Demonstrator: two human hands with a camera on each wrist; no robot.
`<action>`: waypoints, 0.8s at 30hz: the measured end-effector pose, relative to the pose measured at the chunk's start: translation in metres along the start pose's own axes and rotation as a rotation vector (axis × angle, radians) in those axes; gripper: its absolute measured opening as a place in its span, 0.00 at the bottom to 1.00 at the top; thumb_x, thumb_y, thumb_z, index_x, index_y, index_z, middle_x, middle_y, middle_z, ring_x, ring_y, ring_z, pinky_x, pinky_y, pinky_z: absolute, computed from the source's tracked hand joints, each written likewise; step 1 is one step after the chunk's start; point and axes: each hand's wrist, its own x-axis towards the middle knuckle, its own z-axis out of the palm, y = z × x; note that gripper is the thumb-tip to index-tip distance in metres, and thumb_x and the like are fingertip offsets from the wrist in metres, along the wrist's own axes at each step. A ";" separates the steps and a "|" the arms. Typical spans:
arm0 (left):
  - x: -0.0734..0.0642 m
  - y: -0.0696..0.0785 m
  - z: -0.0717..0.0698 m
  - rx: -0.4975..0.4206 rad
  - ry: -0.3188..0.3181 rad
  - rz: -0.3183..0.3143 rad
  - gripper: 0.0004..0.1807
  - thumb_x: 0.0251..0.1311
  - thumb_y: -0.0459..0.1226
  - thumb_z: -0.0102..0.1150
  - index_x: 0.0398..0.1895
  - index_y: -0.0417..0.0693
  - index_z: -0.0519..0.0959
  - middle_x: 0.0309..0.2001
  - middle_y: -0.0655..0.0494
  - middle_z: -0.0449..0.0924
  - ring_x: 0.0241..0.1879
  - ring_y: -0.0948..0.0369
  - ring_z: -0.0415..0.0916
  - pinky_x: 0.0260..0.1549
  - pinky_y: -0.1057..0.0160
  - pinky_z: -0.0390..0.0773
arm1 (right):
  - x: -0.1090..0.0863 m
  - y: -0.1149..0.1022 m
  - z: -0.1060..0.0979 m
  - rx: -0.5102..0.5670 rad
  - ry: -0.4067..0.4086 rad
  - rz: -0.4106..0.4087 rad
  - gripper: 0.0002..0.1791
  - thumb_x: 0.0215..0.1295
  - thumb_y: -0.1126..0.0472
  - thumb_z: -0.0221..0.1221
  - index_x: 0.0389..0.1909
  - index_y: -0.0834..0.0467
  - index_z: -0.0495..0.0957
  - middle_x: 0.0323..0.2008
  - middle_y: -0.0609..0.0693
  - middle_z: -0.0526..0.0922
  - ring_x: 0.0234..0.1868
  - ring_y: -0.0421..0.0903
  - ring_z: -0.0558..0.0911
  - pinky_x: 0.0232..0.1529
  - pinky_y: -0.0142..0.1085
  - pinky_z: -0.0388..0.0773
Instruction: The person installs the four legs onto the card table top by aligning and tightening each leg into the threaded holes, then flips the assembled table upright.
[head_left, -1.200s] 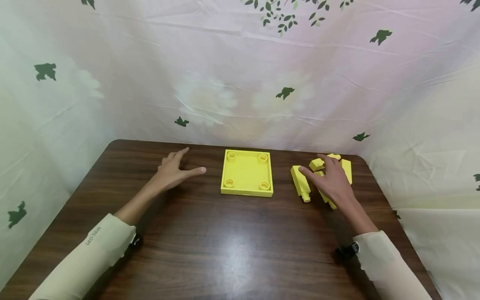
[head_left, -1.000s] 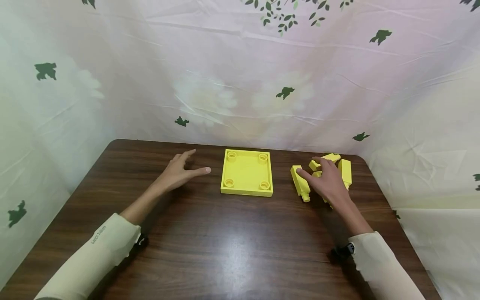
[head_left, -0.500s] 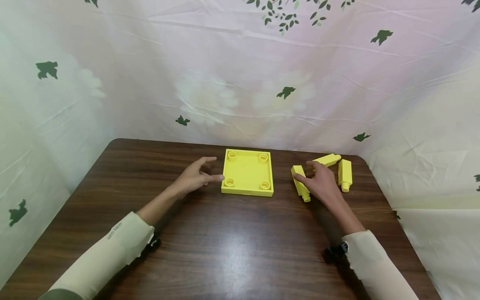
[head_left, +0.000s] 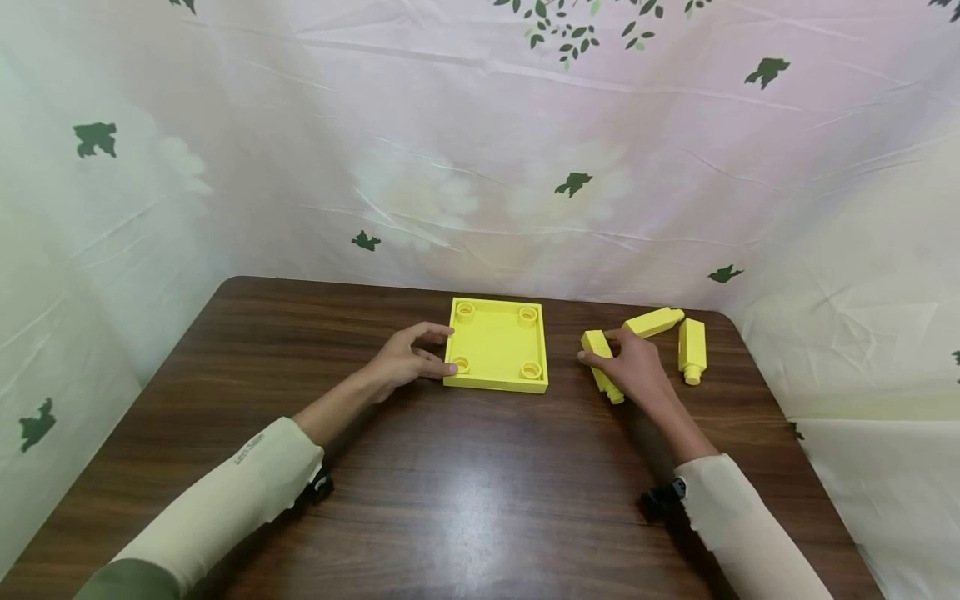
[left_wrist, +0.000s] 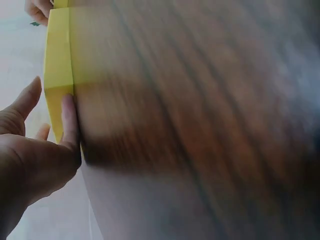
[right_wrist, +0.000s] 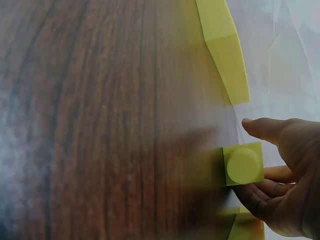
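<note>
A yellow square tray-like panel [head_left: 497,343] with a round socket in each corner lies on the table. My left hand [head_left: 401,360] is at its left side, fingers extended, thumb at the near-left corner; the left wrist view shows a finger against the panel's wall [left_wrist: 60,47]. Right of the panel lies a yellow square-sided leg [head_left: 597,343] with a peg at its near end. My right hand [head_left: 630,362] straddles this leg. In the right wrist view the thumb stands apart from the leg [right_wrist: 243,165], while fingers are behind it. The hand hides part of the leg.
A second yellow leg [head_left: 654,321] lies behind the right hand. Another leg [head_left: 692,348] lies to its right, peg toward me. The brown wooden table [head_left: 420,500] meets a patterned cloth [head_left: 480,167] along its far edge.
My left hand has moved right from the bare table to the panel's left side. The right hand has moved left and lower, closing in around the nearest leg. The panel stays put.
</note>
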 end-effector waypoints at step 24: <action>0.002 -0.004 -0.001 -0.144 -0.016 -0.031 0.39 0.66 0.29 0.80 0.79 0.49 0.78 0.79 0.42 0.74 0.53 0.56 0.88 0.54 0.64 0.91 | 0.019 -0.009 0.011 0.032 -0.006 -0.019 0.31 0.80 0.50 0.68 0.70 0.69 0.81 0.64 0.71 0.86 0.56 0.66 0.86 0.57 0.60 0.86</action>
